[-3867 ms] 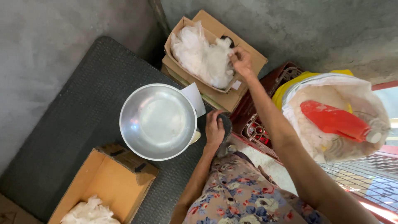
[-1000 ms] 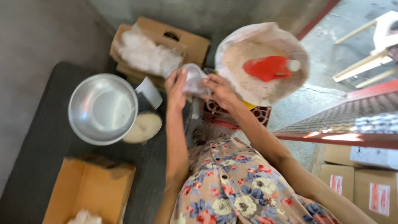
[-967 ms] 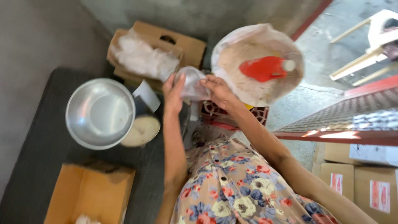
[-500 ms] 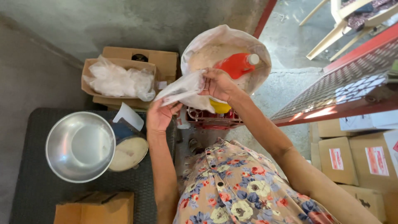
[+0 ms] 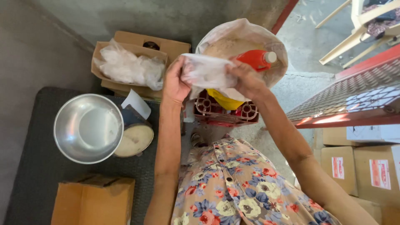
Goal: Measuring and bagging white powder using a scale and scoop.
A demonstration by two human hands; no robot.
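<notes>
Up close, both hands grip a small clear bag (image 5: 207,71) at chest height, the left hand (image 5: 175,81) pinching its left edge, the right hand (image 5: 246,79) clasping the right edge. Just beyond the hands sits a lined sack (image 5: 266,37) of pale powder with a red scoop (image 5: 255,59) resting in it, above a red crate (image 5: 225,112). Left of the left hand lie a box of bags (image 5: 129,64) and a steel bowl (image 5: 88,127) on a dark mat (image 5: 37,183). Opening it well likely means rubbing the film apart at the mouth, fingers spread evenly.
</notes>
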